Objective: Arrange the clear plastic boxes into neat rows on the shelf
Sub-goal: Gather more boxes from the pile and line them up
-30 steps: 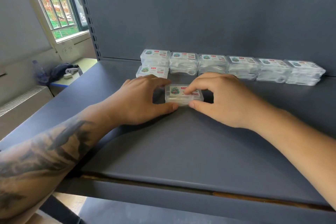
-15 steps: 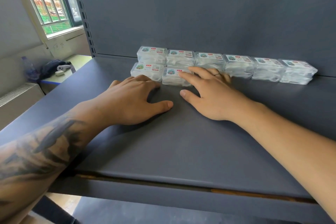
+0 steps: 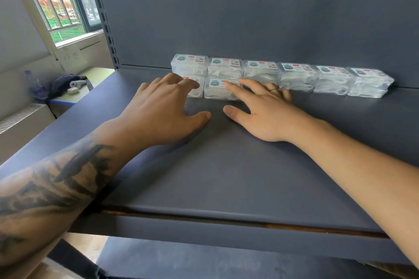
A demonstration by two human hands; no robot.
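A dark grey shelf [image 3: 226, 165] fills most of the frame, its front edge running across the lower part; along its back wall, right of centre, a row of six clear plastic boxes [image 3: 278, 73] stands side by side, each topped with a small printed label whose wording is too small to read; whether each is one tall box or two stacked is hard to make out. In front of the row's left end sit two more boxes, touching each other; the left front box [image 3: 195, 92] is mostly hidden behind the left hand [image 3: 163, 108], so only its right end shows; the right front box [image 3: 218, 89] is in plain view. The left hand lies flat with fingers spread and nearly straight, fingertips over the left front box, thumb resting on the shelf; it grips nothing. The right hand [image 3: 263, 111] is also spread flat, its forefinger laid on the lid of the right front box, a ring on one finger, the outer fingers reaching close to the back row; it holds nothing. The tattooed left forearm is cut off at the lower left edge; the right forearm runs out at the lower right. In the upper left a barred window [image 3: 59, 7] shows; below it a radiator [image 3: 20, 118] and a cluttered table [image 3: 90, 77] with blurred items.
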